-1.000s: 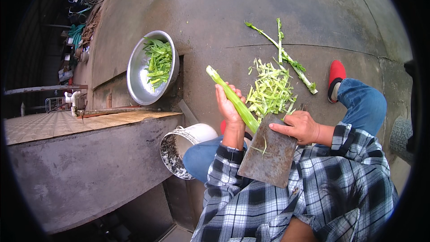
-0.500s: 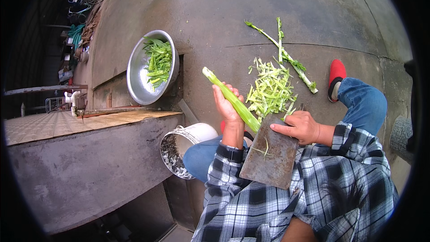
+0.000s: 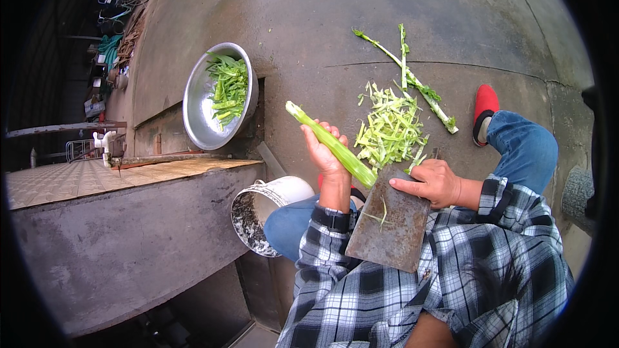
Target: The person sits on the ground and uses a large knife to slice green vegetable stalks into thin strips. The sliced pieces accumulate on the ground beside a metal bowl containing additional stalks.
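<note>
My left hand (image 3: 327, 153) is wrapped round a pale green celtuce stem (image 3: 338, 149), which slants from upper left down to the right. The stem's lower end is close to the cleaver's edge; whether they touch I cannot tell. My right hand (image 3: 433, 183) grips a cleaver (image 3: 391, 220) with a broad, dark, stained blade, and its thumb lies along the blade. The cleaver's handle is hidden in the hand. Thin strips of green peel cling to the blade. Just beyond both hands, a heap of peelings (image 3: 391, 127) lies on the concrete floor.
A metal basin (image 3: 188, 106) with cut green leaves (image 3: 229, 87) stands at the far left. A white bucket (image 3: 290, 190), dirty inside, lies tilted by my left knee. Thin leafy stalks (image 3: 432, 98) lie beyond the peelings. A concrete ledge (image 3: 129, 238) runs along the left.
My left hand has moved slightly to the left, and the stem's upper end has shifted left and a little down. My right hand and the cleaver are nearly still.
</note>
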Demonstrator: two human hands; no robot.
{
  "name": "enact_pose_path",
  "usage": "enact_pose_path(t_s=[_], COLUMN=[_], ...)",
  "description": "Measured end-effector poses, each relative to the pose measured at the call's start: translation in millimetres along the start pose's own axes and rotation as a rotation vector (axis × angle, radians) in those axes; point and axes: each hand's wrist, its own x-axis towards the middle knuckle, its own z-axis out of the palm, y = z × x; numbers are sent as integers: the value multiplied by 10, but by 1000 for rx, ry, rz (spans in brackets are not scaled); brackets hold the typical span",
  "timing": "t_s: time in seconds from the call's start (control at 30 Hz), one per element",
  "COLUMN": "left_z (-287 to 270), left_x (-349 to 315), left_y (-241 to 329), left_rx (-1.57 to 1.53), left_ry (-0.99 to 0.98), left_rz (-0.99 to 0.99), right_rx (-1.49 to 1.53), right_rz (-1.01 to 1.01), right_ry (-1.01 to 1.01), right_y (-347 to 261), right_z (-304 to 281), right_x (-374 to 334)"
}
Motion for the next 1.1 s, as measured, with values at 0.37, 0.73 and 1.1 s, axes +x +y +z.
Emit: enact_pose_path(t_s=[0.37,0.73,1.1], left_z=[10,53,18], left_x=[-43,-88,-117], left_y=[-56,-114,-186], left_rx=[79,72,52], left_ry=[6,-13,-67], left_rz=[-21,-79,-163], right_rx=[-41,-56,-139], right_rz=[65,156,204], right_ry=[-11,13,-11], right_y=[31,100,127], right_z=[39,99,106], right_x=[-8,-12,3])
